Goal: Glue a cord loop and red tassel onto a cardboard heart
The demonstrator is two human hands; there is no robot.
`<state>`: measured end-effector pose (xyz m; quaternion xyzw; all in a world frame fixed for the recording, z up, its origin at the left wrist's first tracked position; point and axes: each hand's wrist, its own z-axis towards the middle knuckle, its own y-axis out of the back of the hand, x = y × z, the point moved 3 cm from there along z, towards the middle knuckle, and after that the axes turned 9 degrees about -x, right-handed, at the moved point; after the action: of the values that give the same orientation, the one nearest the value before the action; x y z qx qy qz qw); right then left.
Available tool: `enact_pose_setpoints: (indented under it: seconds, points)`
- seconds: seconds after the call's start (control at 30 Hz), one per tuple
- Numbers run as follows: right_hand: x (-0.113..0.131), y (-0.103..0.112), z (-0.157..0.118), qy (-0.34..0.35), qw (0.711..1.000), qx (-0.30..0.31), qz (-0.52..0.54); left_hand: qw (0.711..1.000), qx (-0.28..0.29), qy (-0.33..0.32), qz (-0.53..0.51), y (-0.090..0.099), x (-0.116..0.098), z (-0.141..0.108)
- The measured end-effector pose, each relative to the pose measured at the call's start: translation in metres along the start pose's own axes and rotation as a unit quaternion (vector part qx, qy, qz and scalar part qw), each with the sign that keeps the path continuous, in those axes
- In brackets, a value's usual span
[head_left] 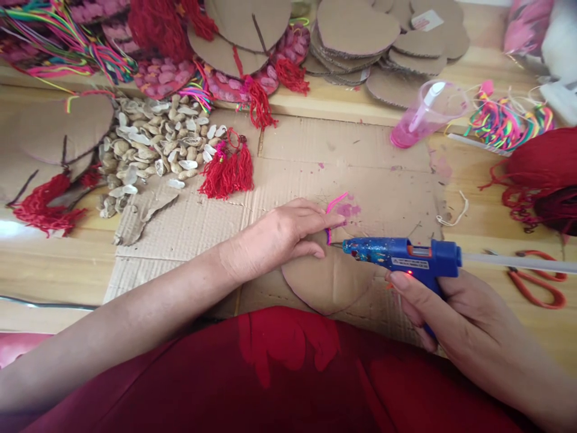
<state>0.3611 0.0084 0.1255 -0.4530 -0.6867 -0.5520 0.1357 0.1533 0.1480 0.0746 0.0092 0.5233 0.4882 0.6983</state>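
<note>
My right hand [433,307] is wrapped round a blue glue gun [387,252] with a lit red light and a clear stick in its back. The nozzle points left and meets a small pink and purple cord [329,236] on a round cardboard piece [333,282]. Over the upper left of that piece lies my left hand [297,231], its fingers pressing beside the cord, thumb just below. What its fingertips hold, if anything, is hidden.
Peanut shells [153,138] and red tassels [229,168] lie at the left. Behind are stacked cardboard shapes [356,27] and a pink plastic cup [424,114]. Orange scissors [536,285] and red yarn [545,162] are at the right.
</note>
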Motion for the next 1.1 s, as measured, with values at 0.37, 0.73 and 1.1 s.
enact_pose_setpoints:
  seconds: [0.37, 0.73, 1.1]
  points:
    - [-0.006, -0.008, 0.005, -0.201, 0.962, 0.044, 0.177, 1.0, -0.008, -0.012, 0.0, 0.0, 0.002, 0.0]
    - [-0.016, -0.022, 0.017, -0.22, 0.94, 0.055, 0.255, 1.0, -0.004, -0.003, 0.007, -0.002, 0.002, -0.001]
    - [-0.02, -0.027, 0.007, -0.237, 0.938, 0.051, 0.247, 0.999, 0.009, -0.011, 0.049, -0.003, 0.002, -0.001]
